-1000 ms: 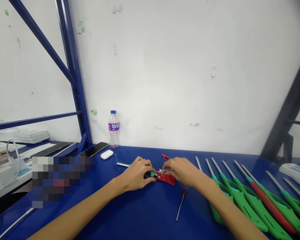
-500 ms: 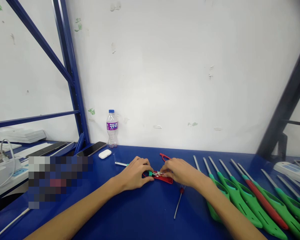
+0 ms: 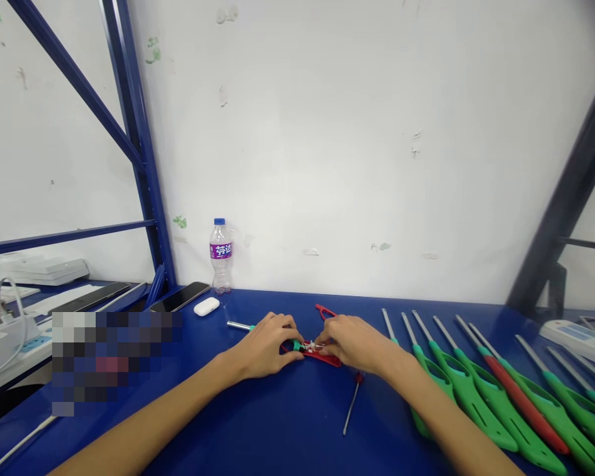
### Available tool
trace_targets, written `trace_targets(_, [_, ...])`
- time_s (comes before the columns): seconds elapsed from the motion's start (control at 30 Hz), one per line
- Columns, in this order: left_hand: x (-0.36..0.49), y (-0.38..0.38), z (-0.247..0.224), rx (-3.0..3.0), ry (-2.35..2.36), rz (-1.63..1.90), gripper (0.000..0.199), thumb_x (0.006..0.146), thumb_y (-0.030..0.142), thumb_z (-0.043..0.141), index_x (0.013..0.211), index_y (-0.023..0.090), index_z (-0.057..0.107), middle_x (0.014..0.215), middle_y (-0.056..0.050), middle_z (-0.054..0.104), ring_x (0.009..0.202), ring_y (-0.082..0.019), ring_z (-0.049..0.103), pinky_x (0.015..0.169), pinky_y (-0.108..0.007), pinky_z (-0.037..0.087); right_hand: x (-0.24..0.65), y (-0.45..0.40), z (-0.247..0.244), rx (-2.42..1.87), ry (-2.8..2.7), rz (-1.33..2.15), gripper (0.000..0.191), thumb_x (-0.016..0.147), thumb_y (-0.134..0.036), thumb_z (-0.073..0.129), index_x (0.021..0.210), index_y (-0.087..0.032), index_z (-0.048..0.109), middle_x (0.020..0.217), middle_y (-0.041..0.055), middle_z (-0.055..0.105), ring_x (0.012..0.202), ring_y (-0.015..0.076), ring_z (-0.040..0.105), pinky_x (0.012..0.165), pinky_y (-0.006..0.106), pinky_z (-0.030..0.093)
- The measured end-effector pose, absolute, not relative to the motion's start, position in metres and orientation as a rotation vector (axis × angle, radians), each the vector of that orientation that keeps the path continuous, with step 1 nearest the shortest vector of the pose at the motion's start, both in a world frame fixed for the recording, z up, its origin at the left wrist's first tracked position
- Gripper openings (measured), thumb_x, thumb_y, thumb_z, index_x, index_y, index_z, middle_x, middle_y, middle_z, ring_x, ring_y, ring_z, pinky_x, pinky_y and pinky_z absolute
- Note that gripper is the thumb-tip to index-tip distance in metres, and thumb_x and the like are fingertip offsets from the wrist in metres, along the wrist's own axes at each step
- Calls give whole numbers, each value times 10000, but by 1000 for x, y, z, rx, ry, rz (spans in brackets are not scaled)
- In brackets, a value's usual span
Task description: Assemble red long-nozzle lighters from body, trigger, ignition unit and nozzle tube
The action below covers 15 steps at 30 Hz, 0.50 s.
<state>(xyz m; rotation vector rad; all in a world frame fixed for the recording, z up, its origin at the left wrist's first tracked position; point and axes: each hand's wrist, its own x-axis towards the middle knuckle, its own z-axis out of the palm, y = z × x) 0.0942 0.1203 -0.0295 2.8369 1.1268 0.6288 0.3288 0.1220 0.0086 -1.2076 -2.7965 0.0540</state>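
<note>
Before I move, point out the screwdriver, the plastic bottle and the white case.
Screwdriver [image 3: 350, 411]: head view, on its metal shaft.
Plastic bottle [image 3: 221, 250]: head view, on its purple label.
White case [image 3: 207, 307]: head view, on its top surface.

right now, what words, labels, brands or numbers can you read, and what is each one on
"芬达": white characters on the purple label of the clear bottle.
Smaller print at that label's left edge: too small to read.
White device at far right: any text is too blurred to read.
Open red casing and green handles: no readable text.
</note>
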Motion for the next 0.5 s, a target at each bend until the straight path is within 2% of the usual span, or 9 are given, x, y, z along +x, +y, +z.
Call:
trace_targets(0.33, [94,121,-30,2820,1136,620,215,887,356,706,1077,255,693,1027,-12,614,960,-192,589,866,-344,369,322,120,6,-1183,-2860,-143,234,925,-185,537,965,-228,764,996,69,709,909,224,675,711,280,431])
trace_targets(0.5, [94,120,-30,2816,1132,616,221,894,371,697,1082,253,694,1028,-19,614,957,-195,584,862,-348,371,317,114,6,-1236,-2886,-262,239,920,-171,541,1026,-208,752,969,91,695,860,242,684,678,301,437])
